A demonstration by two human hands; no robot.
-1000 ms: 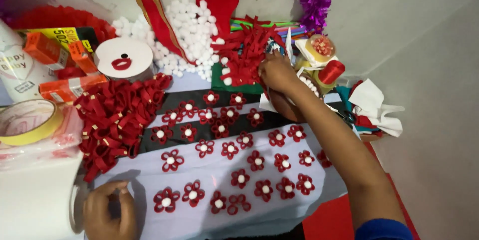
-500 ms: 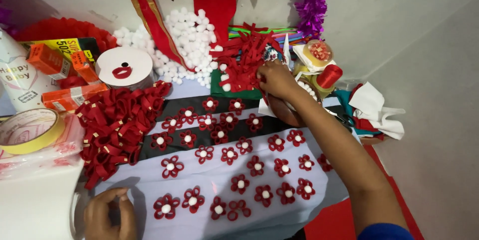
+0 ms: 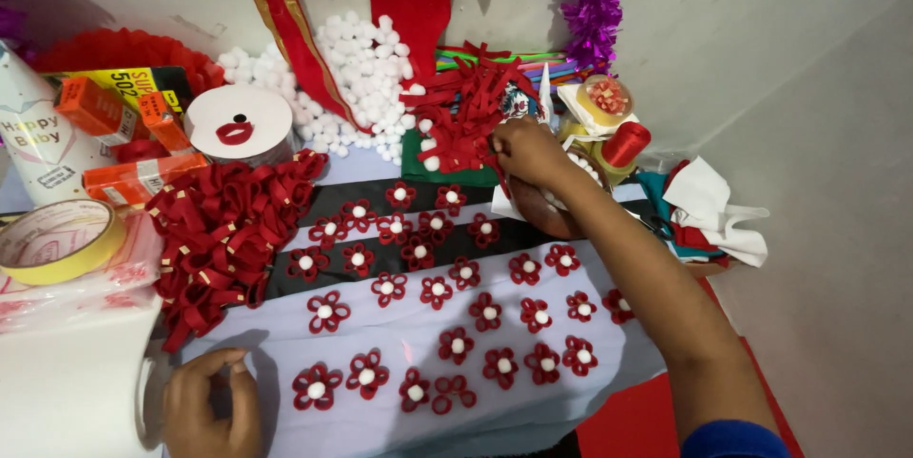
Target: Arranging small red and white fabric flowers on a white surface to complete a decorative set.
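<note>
Near edge of the tabletop: left hand lay loosely curled on the pale cloth, holding nothing, partly cut off by the frame. Farther back, right hand had fingertips pinched into the red ribbon pile at the far edge. Those loops looked light, floppy, probably best pinched at the centre. Exactly what it gripped was hidden.

Both arms are bare from the wrist up. The right hand shows no ring on its fingers and no watch behind them; far back from those fingers, a blue sleeve edge (only a sliver shows) covers the upper arm. The left hand is likewise unadorned.
</note>
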